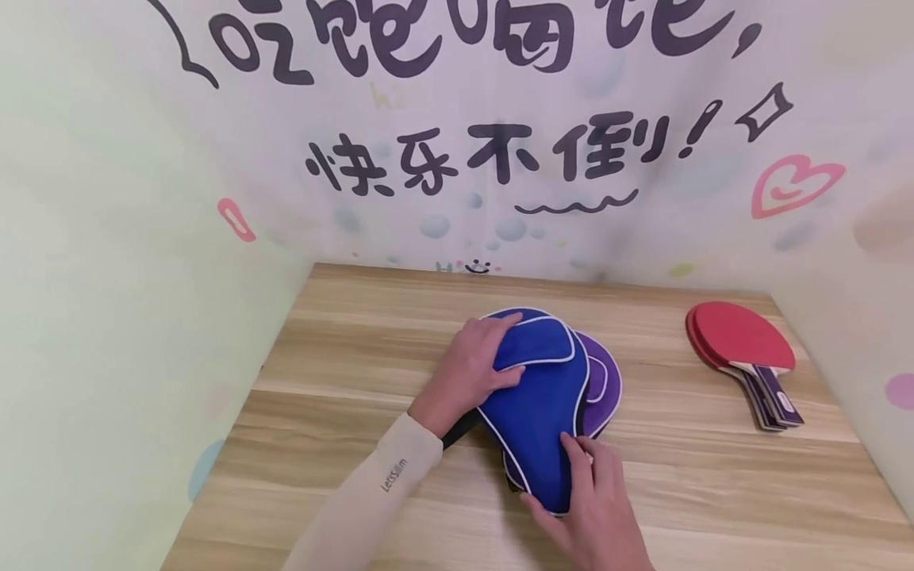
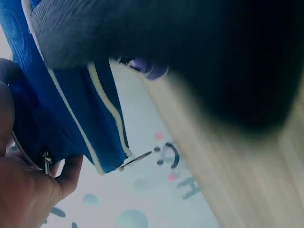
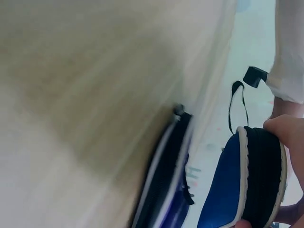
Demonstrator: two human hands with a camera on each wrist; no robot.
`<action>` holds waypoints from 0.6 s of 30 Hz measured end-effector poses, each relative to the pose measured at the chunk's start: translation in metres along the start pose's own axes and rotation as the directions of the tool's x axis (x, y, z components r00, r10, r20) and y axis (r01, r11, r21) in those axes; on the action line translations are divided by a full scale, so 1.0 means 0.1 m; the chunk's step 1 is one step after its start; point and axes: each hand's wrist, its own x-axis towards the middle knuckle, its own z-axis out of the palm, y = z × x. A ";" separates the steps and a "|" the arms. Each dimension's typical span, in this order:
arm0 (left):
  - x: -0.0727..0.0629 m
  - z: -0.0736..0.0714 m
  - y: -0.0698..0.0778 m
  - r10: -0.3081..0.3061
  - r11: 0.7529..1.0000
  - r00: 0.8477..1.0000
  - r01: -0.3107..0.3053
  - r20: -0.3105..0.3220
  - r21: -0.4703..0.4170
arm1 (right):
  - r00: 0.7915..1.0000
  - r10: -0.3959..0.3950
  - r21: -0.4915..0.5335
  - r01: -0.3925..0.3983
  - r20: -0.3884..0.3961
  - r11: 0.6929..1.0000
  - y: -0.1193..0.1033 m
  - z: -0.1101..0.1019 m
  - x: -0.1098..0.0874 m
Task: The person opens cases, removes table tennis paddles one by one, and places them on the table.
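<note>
At the middle of the wood-grain table (image 1: 357, 333), I had both of the person's hands in sight on one blue paddle case (image 1: 535, 396) edged in white piping. From my remote seat I watched the left hand (image 1: 467, 365) grip its broad upper end from the left, thumb on the face and a finger reaching over the flap pocket (image 1: 539, 345). The right hand (image 1: 600, 484) held the narrow lower end, pinched between the thumb at one edge and the fingers at the other. Partly covered by it, a purple paddle case (image 1: 597, 377) lay on the tabletop; my right wrist view showed a gap between the two, and a thin black loop (image 3: 231, 111) by the gripped blue end. In my left wrist view I made out a silver zipper pull (image 2: 46, 164) close to the hand, though a dark blurred shape took up much of that picture. A white sleeve (image 1: 371, 500) with lettering covered the left forearm. Well apart, toward the table's right edge, I saw two red table-tennis paddles (image 1: 743, 337) stacked with their handles pointing my way and slightly right.
</note>
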 end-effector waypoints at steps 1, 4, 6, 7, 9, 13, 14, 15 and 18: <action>-0.01 0.03 0.00 0.024 0.999 1.000 -0.024 0.001 0.024 | 1.000 0.009 -0.009 -0.009 0.022 1.000 0.00 0.01 -0.02; -0.03 0.13 0.00 0.078 0.992 0.997 -0.079 0.014 0.094 | 0.999 -0.001 -0.026 0.002 0.045 1.000 0.00 0.06 -0.08; -0.04 0.18 -0.01 0.105 0.988 0.994 -0.107 0.021 0.115 | 0.999 -0.010 -0.036 0.012 0.046 0.999 0.01 0.10 -0.11; -0.04 0.21 -0.01 0.119 0.986 0.993 -0.121 0.022 0.118 | 0.999 -0.014 -0.040 0.016 0.043 0.999 0.01 0.12 -0.13; -0.04 0.24 0.00 0.152 0.980 0.988 -0.153 0.017 0.125 | 0.999 -0.011 -0.049 0.014 0.047 0.999 0.01 0.14 -0.16; -0.02 0.28 0.03 0.206 0.971 0.979 -0.206 0.017 0.122 | 0.995 0.031 -0.083 -0.023 0.098 0.996 -0.02 0.16 -0.21; -0.02 0.29 0.05 0.216 0.968 0.976 -0.217 0.020 0.124 | 0.991 0.051 -0.097 -0.039 0.120 0.995 -0.04 0.16 -0.21; -0.02 0.30 0.06 0.222 0.966 0.975 -0.224 0.027 0.128 | 0.987 0.072 -0.110 -0.056 0.145 0.992 -0.05 0.15 -0.22; -0.02 0.32 0.10 0.248 0.957 0.968 -0.252 0.044 0.141 | 0.967 0.140 -0.146 -0.109 0.214 0.983 -0.09 0.14 -0.25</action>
